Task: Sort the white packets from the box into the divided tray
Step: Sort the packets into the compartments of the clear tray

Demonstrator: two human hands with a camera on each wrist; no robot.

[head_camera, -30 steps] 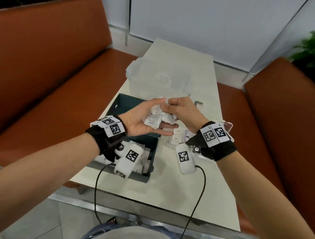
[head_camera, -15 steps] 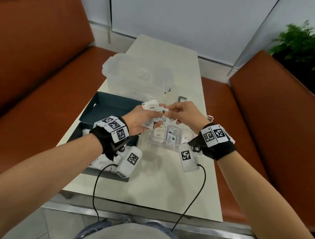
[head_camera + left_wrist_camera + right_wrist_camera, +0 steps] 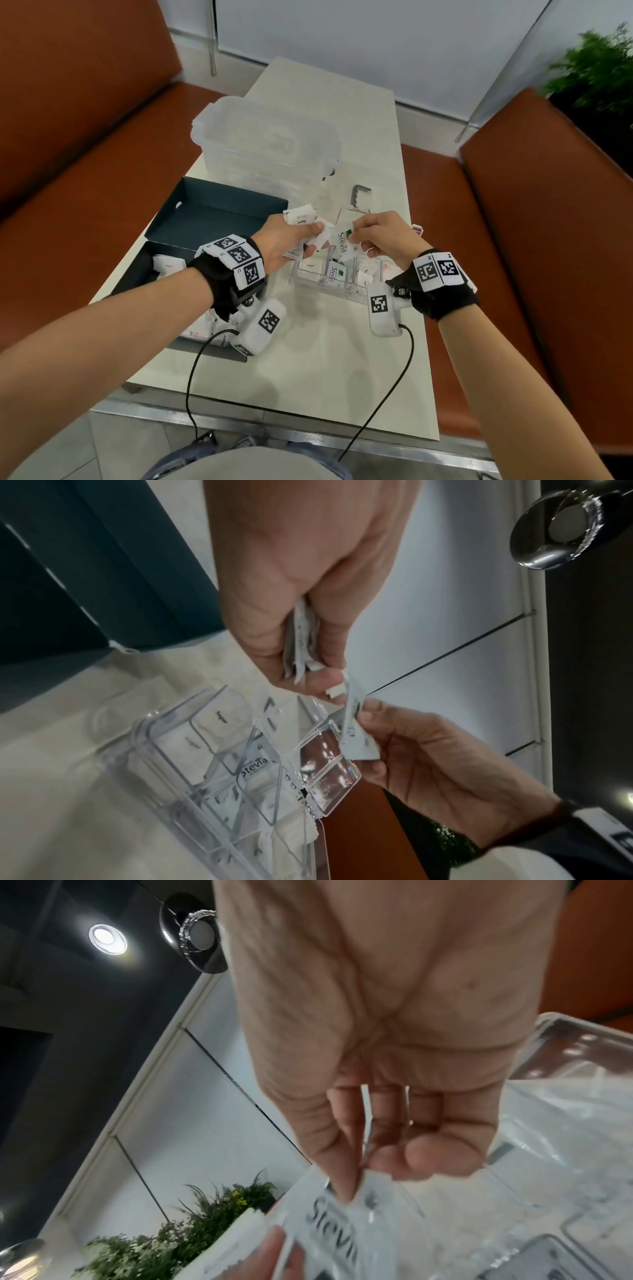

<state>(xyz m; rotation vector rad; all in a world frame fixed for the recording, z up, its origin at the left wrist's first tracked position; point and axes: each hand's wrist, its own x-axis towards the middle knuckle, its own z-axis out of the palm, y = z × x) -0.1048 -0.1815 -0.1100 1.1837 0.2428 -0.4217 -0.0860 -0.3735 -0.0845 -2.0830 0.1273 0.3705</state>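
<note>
My left hand (image 3: 291, 238) grips a small stack of white packets (image 3: 301, 219), seen edge-on in the left wrist view as packets (image 3: 298, 642). My right hand (image 3: 376, 233) pinches one white Stevia packet (image 3: 343, 241) by its top, just right of the stack; the same Stevia packet (image 3: 342, 1229) shows under my right thumb. Both hands hover over the clear divided tray (image 3: 310, 289), whose compartments hold a Sugar packet (image 3: 219, 721) and a Stevia packet (image 3: 334, 272). The dark box (image 3: 212, 219) lies at left with more packets (image 3: 168, 265) inside.
A frosted plastic bin (image 3: 267, 144) stands behind the box and tray. A small metal bracket (image 3: 361, 192) lies past the tray. Orange benches (image 3: 534, 219) flank the pale table (image 3: 308, 370). Cables hang from both wrist cameras over the front edge.
Both hands moved from above the box rightwards to over the clear tray. The right hand has drawn the Stevia packet out of the stack in the left hand.
</note>
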